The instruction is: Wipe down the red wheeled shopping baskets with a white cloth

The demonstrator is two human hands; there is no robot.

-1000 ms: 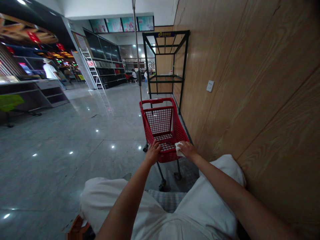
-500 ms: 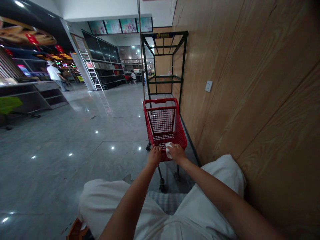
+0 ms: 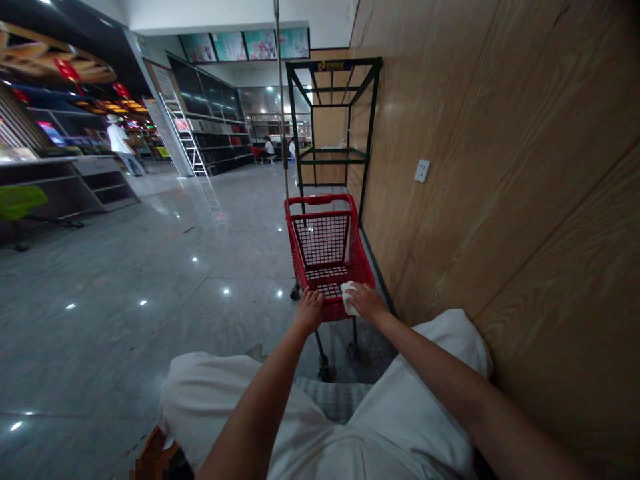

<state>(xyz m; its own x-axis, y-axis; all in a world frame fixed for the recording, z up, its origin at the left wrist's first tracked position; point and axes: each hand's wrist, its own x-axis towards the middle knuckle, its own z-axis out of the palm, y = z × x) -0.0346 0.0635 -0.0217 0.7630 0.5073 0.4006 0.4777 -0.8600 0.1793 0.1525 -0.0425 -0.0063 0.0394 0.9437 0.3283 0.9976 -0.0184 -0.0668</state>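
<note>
Right in front of my knees stands a red plastic shopping cart [image 3: 361, 257] on dark legs with wheels. My left hand [image 3: 311, 310] grips the near rim of its basket at the left, fingers curled over the edge. At the right end of that rim, my right hand [image 3: 367, 301] holds a white cloth [image 3: 349, 298] pressed against the plastic. The cloth is crumpled, and part of it is hidden under the fingers. The cart's handle [image 3: 320, 199] is on the far side, above a grid flap.
A wood-panelled wall [image 3: 450, 233] with a socket [image 3: 422, 171] runs close on the right. Behind the cart are a thin pole [image 3: 281, 100] and a dark metal rack [image 3: 369, 133]. A green cart [image 3: 23, 201], a ladder [image 3: 187, 137] and a walking person [image 3: 120, 143] are at left.
My right hand has slid a little to the right along the cart's near rim with the white cloth. My left hand keeps its place on the rim.
</note>
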